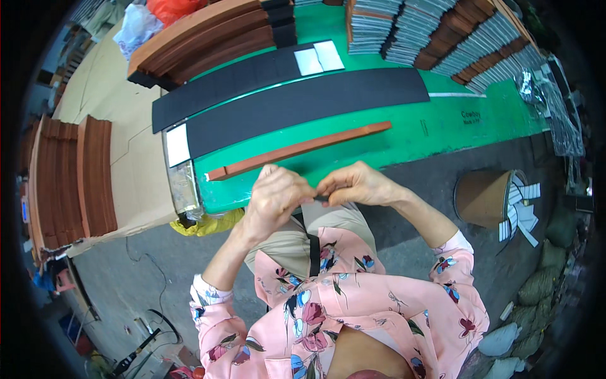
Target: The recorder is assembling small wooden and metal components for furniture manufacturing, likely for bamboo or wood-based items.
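Note:
My left hand (276,199) and my right hand (355,184) meet fingertip to fingertip just in front of the green table (442,126). Between them they pinch a narrow black strip (314,249) that hangs down over my lap. Right beyond my hands a long reddish-brown bar (303,150) lies on the green top. Behind it lie two long black sheets (303,104), the farther one carrying two white cards (319,58).
Stacks of brown bars (202,38) and grey-and-brown stacks (454,38) fill the table's back. More brown stacks (76,180) sit on cardboard at left. A round brown bin (483,197) with white strips stands on the floor at right, sacks beyond it.

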{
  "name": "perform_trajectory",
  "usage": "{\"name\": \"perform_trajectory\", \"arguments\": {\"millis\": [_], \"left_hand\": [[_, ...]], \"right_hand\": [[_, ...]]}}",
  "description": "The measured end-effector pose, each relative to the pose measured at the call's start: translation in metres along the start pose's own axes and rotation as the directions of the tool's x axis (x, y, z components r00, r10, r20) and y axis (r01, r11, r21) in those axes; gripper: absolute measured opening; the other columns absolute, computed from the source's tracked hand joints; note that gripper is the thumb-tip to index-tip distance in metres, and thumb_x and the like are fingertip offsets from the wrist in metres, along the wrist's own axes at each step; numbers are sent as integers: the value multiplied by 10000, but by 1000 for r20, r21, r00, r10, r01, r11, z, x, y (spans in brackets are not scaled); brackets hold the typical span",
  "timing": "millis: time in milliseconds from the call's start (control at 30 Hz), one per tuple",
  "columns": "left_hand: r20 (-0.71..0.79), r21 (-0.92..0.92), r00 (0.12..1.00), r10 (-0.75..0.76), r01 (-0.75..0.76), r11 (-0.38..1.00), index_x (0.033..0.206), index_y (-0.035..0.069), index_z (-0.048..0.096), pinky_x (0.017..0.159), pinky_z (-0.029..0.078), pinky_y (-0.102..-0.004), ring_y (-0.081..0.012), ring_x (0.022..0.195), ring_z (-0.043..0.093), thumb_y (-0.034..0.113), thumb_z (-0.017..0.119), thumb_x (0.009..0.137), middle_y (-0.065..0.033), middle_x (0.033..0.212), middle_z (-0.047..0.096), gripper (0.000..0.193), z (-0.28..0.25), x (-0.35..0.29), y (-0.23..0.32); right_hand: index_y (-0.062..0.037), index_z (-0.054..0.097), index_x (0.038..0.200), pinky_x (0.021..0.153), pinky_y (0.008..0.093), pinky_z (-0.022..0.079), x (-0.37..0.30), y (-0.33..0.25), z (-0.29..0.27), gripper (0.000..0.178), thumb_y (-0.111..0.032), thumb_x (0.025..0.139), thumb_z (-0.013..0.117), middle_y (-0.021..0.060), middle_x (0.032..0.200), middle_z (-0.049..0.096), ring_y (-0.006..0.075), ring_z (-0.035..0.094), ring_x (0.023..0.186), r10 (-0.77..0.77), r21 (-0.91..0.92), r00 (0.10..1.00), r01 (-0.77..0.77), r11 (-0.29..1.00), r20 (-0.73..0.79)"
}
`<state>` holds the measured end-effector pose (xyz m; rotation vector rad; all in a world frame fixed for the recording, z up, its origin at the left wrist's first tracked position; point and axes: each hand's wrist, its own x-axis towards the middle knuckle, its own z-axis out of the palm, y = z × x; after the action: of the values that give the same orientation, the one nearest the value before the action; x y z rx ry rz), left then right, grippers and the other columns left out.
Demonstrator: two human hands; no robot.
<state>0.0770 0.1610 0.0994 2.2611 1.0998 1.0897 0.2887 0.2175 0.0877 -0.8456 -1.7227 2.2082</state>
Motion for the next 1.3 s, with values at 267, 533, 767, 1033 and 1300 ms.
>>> {"name": "perform_trajectory", "arguments": {"millis": [267, 533, 767, 1033, 1300], "left_hand": [[90, -81, 995, 45, -37, 996, 892, 81, 638, 709, 355, -332, -168, 826, 568, 70, 667, 655, -26, 893, 621, 239, 28, 1, 19], [-312, 363, 944, -107, 223, 905, 967, 79, 614, 812, 323, -366, -204, 929, 548, 149, 692, 705, -33, 974, 602, 282, 92, 54, 0], [-298, 344, 910, -288, 384, 857, 914, 97, 639, 852, 304, -447, -178, 916, 556, 217, 747, 642, -4, 982, 605, 317, 130, 85, -24], [-277, 258, 880, -386, 455, 852, 831, 103, 676, 864, 301, -435, -163, 867, 577, 214, 723, 672, 24, 907, 631, 200, 135, 90, -23], [-288, 261, 876, -386, 460, 849, 804, 114, 679, 876, 289, -430, -151, 868, 577, 209, 717, 675, 30, 896, 644, 165, 135, 90, -23]], "right_hand": [[-5, 656, 939, 685, 271, 489, -45, 4, -12, 226, -104, 737, 679, 102, 841, 664, 158, 628, 747, -197, -541, 980, 170, 824, 8], [-2, 650, 967, 684, 266, 476, -58, -3, -94, 218, -44, 754, 647, 98, 914, 641, 171, 613, 812, -449, -600, 761, 100, 794, -468], [0, 640, 951, 682, 307, 479, -38, 3, -111, 199, -57, 760, 636, 116, 901, 617, 234, 608, 804, -569, -797, 735, 64, 601, -370], [-37, 653, 885, 685, 338, 475, -29, 14, -123, 176, -66, 712, 662, 90, 866, 617, 248, 586, 815, -651, -904, 721, 79, 420, -239], [-62, 670, 869, 678, 327, 477, -27, 14, -124, 187, -83, 684, 686, 69, 845, 620, 236, 578, 794, -654, -906, 722, 92, 414, -226]]}}
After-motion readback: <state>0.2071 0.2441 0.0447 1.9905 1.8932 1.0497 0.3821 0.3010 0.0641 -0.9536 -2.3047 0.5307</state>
